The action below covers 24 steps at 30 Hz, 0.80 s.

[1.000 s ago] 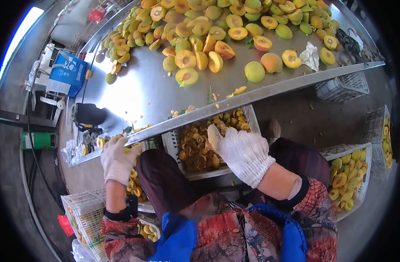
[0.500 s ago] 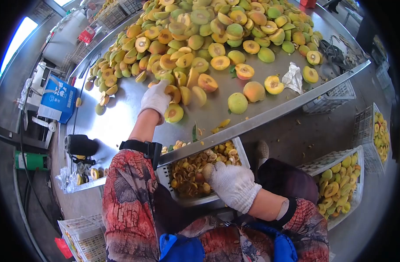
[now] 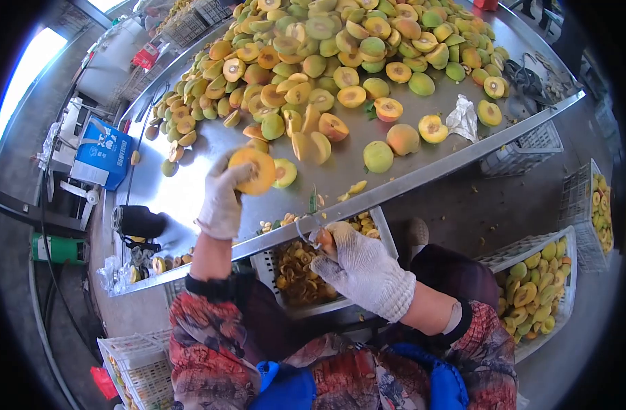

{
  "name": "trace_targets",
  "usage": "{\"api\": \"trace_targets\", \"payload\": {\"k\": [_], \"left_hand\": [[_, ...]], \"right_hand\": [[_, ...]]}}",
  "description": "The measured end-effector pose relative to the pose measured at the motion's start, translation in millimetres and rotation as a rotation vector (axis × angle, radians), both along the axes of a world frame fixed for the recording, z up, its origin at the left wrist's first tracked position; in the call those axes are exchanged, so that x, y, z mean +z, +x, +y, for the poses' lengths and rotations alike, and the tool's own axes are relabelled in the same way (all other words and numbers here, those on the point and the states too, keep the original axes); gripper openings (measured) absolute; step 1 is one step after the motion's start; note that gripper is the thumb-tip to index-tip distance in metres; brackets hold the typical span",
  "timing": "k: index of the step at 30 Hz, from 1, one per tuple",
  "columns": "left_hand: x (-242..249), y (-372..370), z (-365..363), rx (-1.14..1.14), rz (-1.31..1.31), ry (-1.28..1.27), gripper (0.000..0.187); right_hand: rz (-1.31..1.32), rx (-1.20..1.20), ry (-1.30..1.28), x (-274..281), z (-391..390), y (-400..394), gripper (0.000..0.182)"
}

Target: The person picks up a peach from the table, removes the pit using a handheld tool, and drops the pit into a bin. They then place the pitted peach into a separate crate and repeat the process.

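My left hand [image 3: 221, 195], in a white glove, grips a halved peach [image 3: 256, 172] above the metal table, its orange cut face showing. My right hand [image 3: 368, 270], gloved too, is closed around a small hand tool [image 3: 322, 238] with a brownish handle and a thin curved metal loop at its tip. That tool is at the table's front edge, apart from the peach half. Below it, a white crate [image 3: 388, 242] holds pits and brown scraps. A large heap of halved peaches [image 3: 320, 61] covers the back of the table, with loose halves nearer me.
The metal table's raised rim [image 3: 422, 179] runs between me and the fruit. Crumpled white paper [image 3: 463, 119] lies at right, a dark cylindrical object [image 3: 137, 221] at left. Crates of peach halves [image 3: 535, 294] stand on the floor at right. A blue box [image 3: 102, 154] is beyond the left edge.
My left hand has drawn back from the heap toward me, lifting a peach half. My right hand has risen from over the scrap crate to the table edge, bringing the tool into view.
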State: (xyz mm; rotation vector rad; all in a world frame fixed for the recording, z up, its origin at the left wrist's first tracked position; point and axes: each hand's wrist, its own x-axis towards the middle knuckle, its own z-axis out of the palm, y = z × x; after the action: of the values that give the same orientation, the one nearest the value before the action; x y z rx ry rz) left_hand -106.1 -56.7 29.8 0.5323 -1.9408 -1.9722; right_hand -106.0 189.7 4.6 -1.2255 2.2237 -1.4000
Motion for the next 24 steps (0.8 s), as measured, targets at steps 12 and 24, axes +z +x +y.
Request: {"api": "trace_targets", "payload": {"k": [12,24], "left_hand": [[-47.4,76.7,96.9,0.097,0.165,0.77,0.032],[-40.4,75.0,117.4,0.089,0.279,0.563,0.051]], "right_hand": [[0.088,0.032,0.113,-25.9,-11.8,21.8,0.03],[-0.087,0.088,0.238,-30.3,-5.0,28.0,0.03]]}}
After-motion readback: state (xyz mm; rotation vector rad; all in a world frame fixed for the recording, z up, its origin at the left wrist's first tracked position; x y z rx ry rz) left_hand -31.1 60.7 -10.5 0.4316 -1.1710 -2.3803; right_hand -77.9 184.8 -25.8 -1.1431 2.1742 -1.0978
